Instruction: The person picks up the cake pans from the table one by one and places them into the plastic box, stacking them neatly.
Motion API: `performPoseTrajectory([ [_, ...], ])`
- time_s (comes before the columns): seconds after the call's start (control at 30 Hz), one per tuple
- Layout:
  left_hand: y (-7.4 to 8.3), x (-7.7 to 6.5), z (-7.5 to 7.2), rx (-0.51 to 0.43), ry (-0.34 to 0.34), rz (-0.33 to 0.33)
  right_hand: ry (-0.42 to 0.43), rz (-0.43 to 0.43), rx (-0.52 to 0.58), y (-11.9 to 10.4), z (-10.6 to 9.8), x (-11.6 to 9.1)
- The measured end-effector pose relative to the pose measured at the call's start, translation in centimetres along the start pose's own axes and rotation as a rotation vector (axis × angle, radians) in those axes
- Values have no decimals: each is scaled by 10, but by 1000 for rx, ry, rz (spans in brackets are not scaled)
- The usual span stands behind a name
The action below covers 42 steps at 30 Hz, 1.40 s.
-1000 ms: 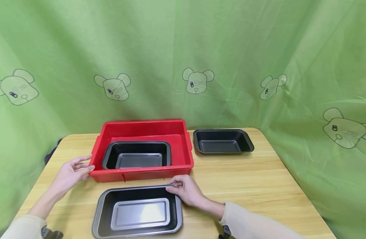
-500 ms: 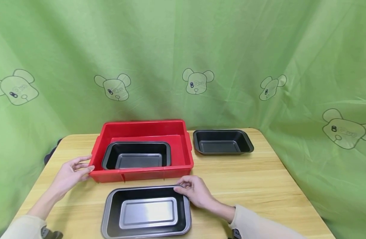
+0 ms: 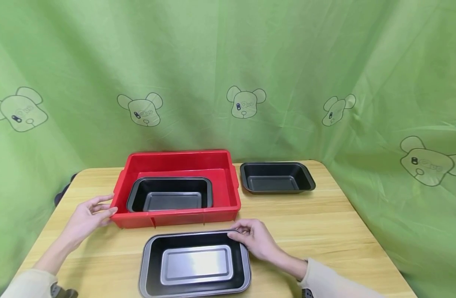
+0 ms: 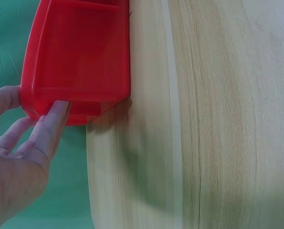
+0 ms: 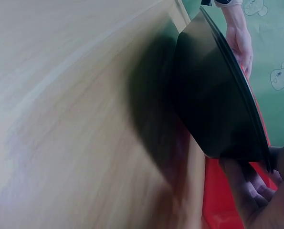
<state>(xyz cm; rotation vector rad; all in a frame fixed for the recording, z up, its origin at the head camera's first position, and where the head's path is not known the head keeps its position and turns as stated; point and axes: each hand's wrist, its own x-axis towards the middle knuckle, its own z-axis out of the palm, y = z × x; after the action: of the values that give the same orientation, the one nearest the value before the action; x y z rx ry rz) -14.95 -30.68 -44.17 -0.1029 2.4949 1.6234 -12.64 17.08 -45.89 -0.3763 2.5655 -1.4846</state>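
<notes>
Pan [image 3: 197, 265] between right thumb [image 3: 236, 236] and fingers [image 3: 244, 222]

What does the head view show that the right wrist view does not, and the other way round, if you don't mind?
Only the head view: the inside of the held pan, a second pan in the red bin, and a third pan right of the bin.

Only the right wrist view: the held pan's dark outer surface, with fingers against it.

Both: the right hand gripping that pan, the left hand at the bin, the wooden table and green cloth.
</notes>
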Motion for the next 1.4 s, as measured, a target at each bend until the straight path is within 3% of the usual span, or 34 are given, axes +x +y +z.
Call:
performPoseTrajectory([
  [0.63,3,-1,1,5,-1,-8,39,-15,-50,-19,-39,-7],
  [1.4,3,-2,1,11,0,-8,95,-122,-48,-56,-71,12],
])
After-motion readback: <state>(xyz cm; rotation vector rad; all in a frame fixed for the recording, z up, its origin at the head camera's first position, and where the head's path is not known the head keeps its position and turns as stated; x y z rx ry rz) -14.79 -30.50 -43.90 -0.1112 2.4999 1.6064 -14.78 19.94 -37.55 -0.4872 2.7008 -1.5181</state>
